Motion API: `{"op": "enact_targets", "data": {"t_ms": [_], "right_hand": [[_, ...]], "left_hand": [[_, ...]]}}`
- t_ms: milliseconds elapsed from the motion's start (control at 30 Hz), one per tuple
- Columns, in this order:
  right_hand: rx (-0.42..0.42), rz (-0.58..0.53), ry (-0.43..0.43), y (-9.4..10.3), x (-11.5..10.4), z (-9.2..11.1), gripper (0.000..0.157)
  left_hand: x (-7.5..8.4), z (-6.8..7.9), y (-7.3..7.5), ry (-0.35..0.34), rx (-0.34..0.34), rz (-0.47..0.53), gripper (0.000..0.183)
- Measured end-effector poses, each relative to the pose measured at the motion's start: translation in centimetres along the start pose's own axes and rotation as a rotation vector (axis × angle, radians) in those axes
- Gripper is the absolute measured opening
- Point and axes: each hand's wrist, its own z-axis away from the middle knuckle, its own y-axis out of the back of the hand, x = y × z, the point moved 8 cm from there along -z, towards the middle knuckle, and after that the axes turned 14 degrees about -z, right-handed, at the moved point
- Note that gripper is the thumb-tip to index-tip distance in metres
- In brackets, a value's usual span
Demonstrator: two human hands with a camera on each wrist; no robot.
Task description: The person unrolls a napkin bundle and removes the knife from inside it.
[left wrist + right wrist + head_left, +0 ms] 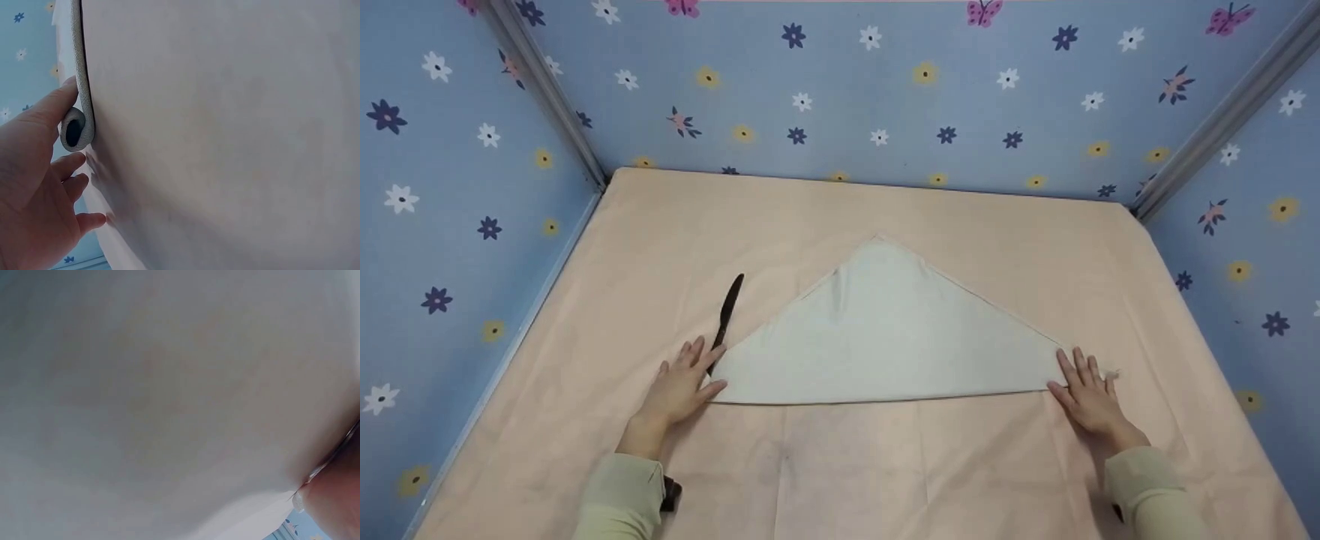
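Observation:
A pale cloth point(885, 330) lies folded into a triangle, its point facing away from me and its long folded edge towards me. At its left corner rests my left hand point(675, 386), fingers spread and thumb by the near edge. The left wrist view shows the thumb touching the cloth, whose end curls into a small roll point(87, 132) beside the fingers. A black knife point(729, 304) lies just beyond this hand, its lower end partly hidden by the fingers. My right hand point(1091, 401) presses the right corner with extended fingers; in the right wrist view only a blurred part shows.
A wrinkled peach cover point(855, 472) spreads over the table. Blue flowered panels point(840, 97) stand at the back and both sides, joined by grey metal posts point(544, 90) at the corners.

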Motion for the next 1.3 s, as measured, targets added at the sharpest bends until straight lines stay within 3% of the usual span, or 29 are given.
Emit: {"op": "enact_targets", "data": {"t_ms": [1300], "right_hand": [[-0.006, -0.024, 0.001, -0.1, 0.2, -0.1, 0.065]], "left_hand": [[-1.8, 0.4, 0.7, 0.031, -0.011, 0.002, 0.057]]}}
